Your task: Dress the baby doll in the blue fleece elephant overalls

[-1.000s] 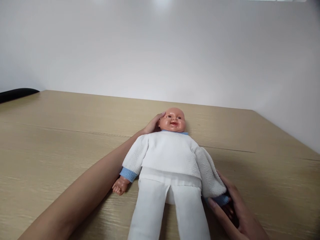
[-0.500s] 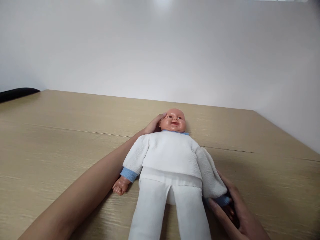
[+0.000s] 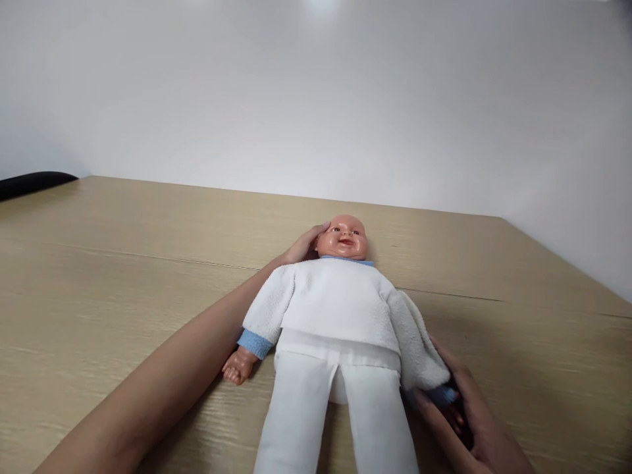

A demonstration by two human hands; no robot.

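Observation:
A baby doll [image 3: 340,303] lies on its back, its head toward the far side. It wears a white top with blue collar and cuffs, and white trousers [image 3: 299,415]; its feet are out of view. My left hand [image 3: 305,245] cups the side of the doll's head [image 3: 342,238], thumb at its temple and the other fingers hidden behind. My right hand [image 3: 469,415] wraps around the blue cuff [image 3: 441,395] and small hand of the doll's arm on the right. The doll's other hand [image 3: 239,367] rests beside my left forearm.
The doll is on a light wooden table [image 3: 533,368] with a seam running across it. A pale wall [image 3: 316,118] rises behind the far edge. Something black and curved [image 3: 37,184] shows beyond the table's left edge.

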